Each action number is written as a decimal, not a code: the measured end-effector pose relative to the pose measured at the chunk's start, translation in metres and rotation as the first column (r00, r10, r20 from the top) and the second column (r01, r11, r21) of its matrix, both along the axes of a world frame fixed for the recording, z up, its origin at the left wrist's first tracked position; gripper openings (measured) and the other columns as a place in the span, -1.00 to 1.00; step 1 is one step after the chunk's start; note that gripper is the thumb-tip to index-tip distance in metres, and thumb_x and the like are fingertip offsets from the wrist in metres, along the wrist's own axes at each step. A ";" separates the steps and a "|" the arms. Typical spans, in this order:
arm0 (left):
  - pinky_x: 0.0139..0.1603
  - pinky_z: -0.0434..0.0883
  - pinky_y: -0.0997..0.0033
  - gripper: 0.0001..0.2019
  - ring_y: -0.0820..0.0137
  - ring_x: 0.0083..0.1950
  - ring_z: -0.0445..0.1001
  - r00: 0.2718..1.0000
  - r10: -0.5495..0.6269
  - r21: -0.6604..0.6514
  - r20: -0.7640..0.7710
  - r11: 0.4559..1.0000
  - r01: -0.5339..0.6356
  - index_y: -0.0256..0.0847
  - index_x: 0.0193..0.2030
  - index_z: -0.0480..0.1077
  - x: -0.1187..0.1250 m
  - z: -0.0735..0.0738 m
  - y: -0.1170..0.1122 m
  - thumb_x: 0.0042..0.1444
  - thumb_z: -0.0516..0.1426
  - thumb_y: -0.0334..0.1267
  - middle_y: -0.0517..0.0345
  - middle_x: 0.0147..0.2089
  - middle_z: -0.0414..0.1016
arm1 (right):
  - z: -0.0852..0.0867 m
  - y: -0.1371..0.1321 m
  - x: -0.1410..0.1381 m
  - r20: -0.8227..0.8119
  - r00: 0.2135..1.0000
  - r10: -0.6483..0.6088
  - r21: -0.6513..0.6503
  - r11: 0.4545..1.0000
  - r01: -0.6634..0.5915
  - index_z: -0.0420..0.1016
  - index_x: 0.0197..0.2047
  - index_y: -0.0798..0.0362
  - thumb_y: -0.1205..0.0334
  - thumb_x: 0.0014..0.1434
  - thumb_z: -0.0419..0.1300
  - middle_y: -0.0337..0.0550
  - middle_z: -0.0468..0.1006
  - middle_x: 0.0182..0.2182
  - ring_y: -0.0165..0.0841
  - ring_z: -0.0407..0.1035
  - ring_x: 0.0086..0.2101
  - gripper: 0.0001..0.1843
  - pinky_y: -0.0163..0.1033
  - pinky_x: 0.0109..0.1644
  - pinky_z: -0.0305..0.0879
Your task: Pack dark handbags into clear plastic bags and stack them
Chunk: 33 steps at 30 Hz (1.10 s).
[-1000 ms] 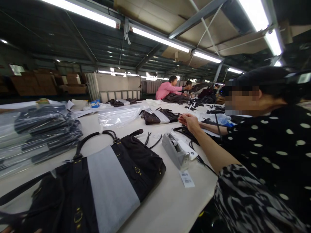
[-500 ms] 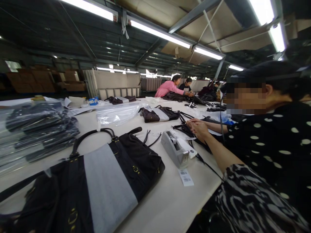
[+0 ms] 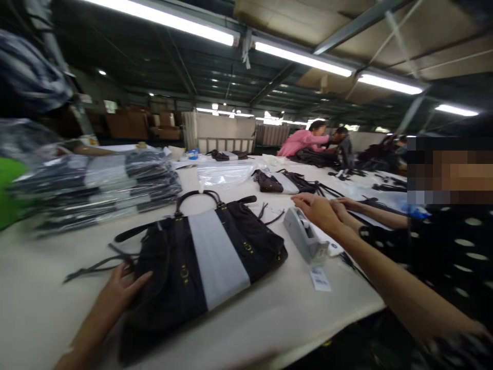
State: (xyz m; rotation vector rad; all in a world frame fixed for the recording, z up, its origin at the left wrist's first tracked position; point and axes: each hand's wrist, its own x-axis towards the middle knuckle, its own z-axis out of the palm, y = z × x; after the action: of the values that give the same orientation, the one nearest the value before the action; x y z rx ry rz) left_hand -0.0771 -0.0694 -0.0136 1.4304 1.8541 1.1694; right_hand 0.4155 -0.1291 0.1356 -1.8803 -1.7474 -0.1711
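A dark brown handbag (image 3: pixel 169 267) with a broad pale band round its middle lies flat on the white table (image 3: pixel 42 288). My left hand (image 3: pixel 125 288) rests on the bag's near end with its fingers spread, holding nothing. My right hand (image 3: pixel 318 211) reaches out from the right over a grey tape dispenser (image 3: pixel 304 239). Its fingers are stretched toward the left and I see nothing in them. A white barcode tag (image 3: pixel 319 279) lies just in front of the dispenser.
A co-worker in a dotted top (image 3: pixel 450 246) sits close on my right, hands (image 3: pixel 348 205) beside mine. A stack of bags in clear plastic (image 3: pixel 108 185) stands at the left. More handbags (image 3: pixel 281 182) and other people (image 3: pixel 304 143) are farther along the table.
The view has swung left and down, so my left hand now shows on the bag. My right hand has moved from up near the co-worker's hands to above the tape dispenser.
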 end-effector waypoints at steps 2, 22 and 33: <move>-0.32 0.52 0.22 -0.34 0.18 -0.22 0.59 0.992 0.026 -0.058 0.121 0.998 -0.019 -0.18 0.05 0.25 -0.024 -0.004 -0.022 -0.16 0.35 -0.01 -0.13 0.02 0.51 | -0.026 -0.011 -0.051 0.016 0.959 0.283 -0.089 0.956 -0.281 0.61 -0.08 -0.02 0.09 0.29 0.03 -0.11 0.64 -0.10 -0.25 0.49 -0.08 -0.65 -0.20 0.07 0.33; -0.37 0.16 0.42 -0.72 0.38 -0.44 0.34 0.848 -0.011 -0.076 -0.530 0.997 -0.034 -0.12 -0.47 0.18 -0.048 0.045 -0.107 0.27 -0.06 -0.14 0.26 -0.53 0.32 | -0.121 -0.062 -0.099 -0.400 0.903 -0.157 -0.321 0.947 0.022 0.50 -0.05 0.01 -0.19 -0.08 0.13 -0.04 0.63 -0.20 -0.06 0.50 -0.16 -0.39 -0.09 -0.09 0.35; -0.07 0.35 0.20 -0.61 0.02 -0.02 0.52 0.695 -0.211 -0.208 -0.687 0.974 0.090 -0.20 -0.29 0.43 -0.022 0.084 -0.047 0.09 0.15 0.13 -0.14 -0.14 0.59 | -0.091 -0.022 -0.101 -0.099 0.994 -0.052 -0.491 0.871 -0.004 0.52 -0.42 0.03 -0.31 0.03 0.16 -0.01 0.61 -0.40 -0.14 0.48 -0.36 -0.48 -0.18 -0.33 0.23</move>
State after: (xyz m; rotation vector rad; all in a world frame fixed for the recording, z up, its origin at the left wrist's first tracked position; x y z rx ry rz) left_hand -0.0995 -0.1168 0.0703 2.0792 2.1801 0.3610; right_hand 0.3150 -0.1508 0.0443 -2.2113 -1.8082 0.4027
